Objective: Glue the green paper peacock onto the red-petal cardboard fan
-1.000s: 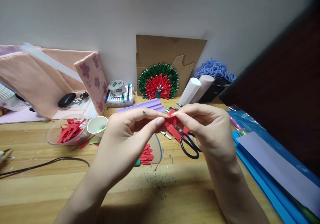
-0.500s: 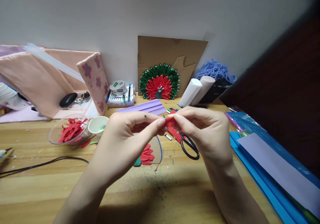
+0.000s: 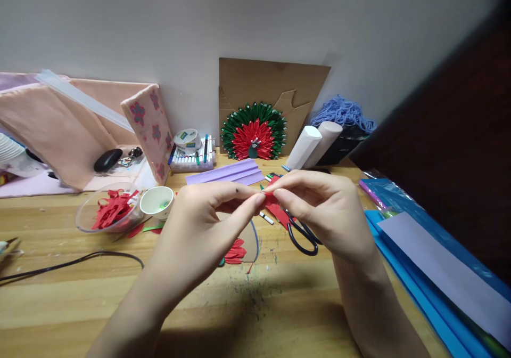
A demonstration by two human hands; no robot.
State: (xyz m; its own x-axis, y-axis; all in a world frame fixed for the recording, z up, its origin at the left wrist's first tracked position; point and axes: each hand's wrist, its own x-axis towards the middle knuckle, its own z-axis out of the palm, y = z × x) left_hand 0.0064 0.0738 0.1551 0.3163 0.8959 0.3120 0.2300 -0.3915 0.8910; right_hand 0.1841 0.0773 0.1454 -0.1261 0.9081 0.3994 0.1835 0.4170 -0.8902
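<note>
Between the fingertips of both hands is a small piece of red paper (image 3: pixel 270 192), mostly covered by the fingers. My left hand (image 3: pixel 217 209) pinches its left end, and my right hand (image 3: pixel 319 203) pinches its right end. Below them on the table lies a cardboard piece (image 3: pixel 250 241) with a blue edge line and layered red petals (image 3: pixel 235 252) on it, partly behind my left hand. Black-handled scissors (image 3: pixel 302 239) rest under my right hand, beside more red paper (image 3: pixel 278 211).
A clear bowl of red strips (image 3: pixel 85 220) and a paper cup (image 3: pixel 156 202) stand left. A green and red peacock (image 3: pixel 253 134) leans on cardboard (image 3: pixel 271 78) at the back. Purple paper (image 3: pixel 225 174) lies before it. Blue folders (image 3: pixel 403 273) line the right edge, a black cable (image 3: pixel 80 258) the left.
My fingertips have drawn closer together over the red paper, so less of it shows. My left hand covers slightly more of the petals beneath.
</note>
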